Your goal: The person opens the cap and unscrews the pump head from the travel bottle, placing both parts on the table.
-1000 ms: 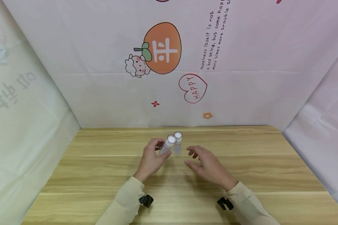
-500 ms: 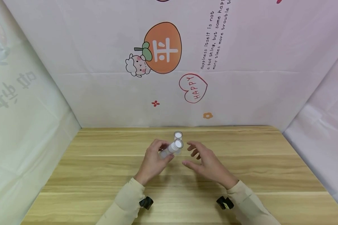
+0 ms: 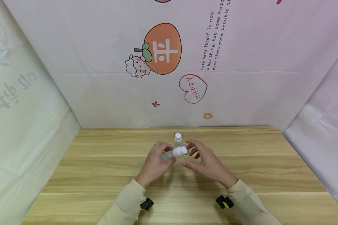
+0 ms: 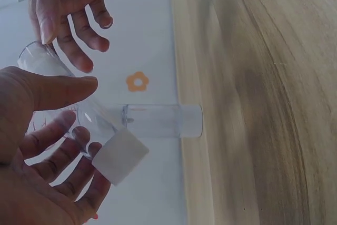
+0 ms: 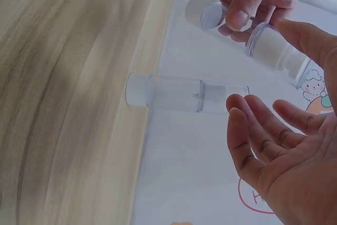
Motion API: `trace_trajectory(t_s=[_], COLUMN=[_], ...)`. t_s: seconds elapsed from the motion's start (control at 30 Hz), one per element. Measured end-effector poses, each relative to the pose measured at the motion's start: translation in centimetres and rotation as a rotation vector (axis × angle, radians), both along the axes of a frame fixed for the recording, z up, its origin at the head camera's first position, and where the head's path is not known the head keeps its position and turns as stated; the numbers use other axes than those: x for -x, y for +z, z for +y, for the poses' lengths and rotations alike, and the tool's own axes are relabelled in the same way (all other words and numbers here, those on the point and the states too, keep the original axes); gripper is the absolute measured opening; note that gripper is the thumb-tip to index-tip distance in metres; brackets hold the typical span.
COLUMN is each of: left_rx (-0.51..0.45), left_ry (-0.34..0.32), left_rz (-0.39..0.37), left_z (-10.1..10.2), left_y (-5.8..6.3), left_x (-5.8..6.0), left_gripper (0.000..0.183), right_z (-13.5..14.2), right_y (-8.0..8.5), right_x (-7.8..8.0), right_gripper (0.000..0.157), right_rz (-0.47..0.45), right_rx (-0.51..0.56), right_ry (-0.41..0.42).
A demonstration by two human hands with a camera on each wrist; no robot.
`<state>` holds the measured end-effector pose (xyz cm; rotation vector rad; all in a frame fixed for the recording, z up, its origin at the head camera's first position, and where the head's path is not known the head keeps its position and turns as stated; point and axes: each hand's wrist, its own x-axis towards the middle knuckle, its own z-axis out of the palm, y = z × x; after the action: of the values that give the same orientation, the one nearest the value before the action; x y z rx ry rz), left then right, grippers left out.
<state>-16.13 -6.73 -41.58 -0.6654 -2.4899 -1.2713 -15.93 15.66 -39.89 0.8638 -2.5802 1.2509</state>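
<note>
A: Item one, held bottle (image 3: pixel 176 152), clear with a white base. Location?
B: In the air above the table (image 3: pixel 157 193), between the two hands, tilted far over. Its clear cap (image 5: pixel 281 54) points toward the right hand.

A: Left grip (image 3: pixel 156 161)?
B: Clamped: thumb and fingers round the body of the held bottle.

A: Right grip (image 3: pixel 205 163)?
B: Fingers apart, curved, nothing held. Fingertips near the clear cap; contact cannot be told.

A: Item two?
B: Standing bottle (image 3: pixel 178 139), of like kind, upright on the table just beyond item one, partly hidden by it in the head view.

A: Step in hand?
B: Judged: presenting the capped end to the right grip. The next move would seem to call for the left grip to keep the body steady while the right thumb and fingers close on the clear cap.

A: Differences against one second ago?
B: Held bottle then leaned only a little, capped end up; now laid almost level, that end nearer the right grip. Right grip altered only slightly. Standing bottle unmoved.
</note>
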Motion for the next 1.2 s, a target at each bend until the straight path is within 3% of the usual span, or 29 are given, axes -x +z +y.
trace_trajectory(t_s=[0.23,0.6,1.2], left_rx=[0.049,0.138,0.219], left_ry=[-0.015,-0.029,-0.027], left_rz=[-0.006,0.097,0.111], left_z=[0.34,0.60,0.48], left_y=[0.18,0.04,0.55], left_x=[-0.32,-0.39,-0.85], left_gripper=[0.035,0.036,0.038], right_z=[-0.02,-0.23,-0.46], right_y=[0.10,0.23,0.28], right_x=[-0.05,-0.07,-0.09], right_gripper=[0.069,0.055,0.036], right_rz=[0.023,0.026,0.050], right_rx=[-0.007,0.050,0.019], right_ry=[0.006,0.060,0.007])
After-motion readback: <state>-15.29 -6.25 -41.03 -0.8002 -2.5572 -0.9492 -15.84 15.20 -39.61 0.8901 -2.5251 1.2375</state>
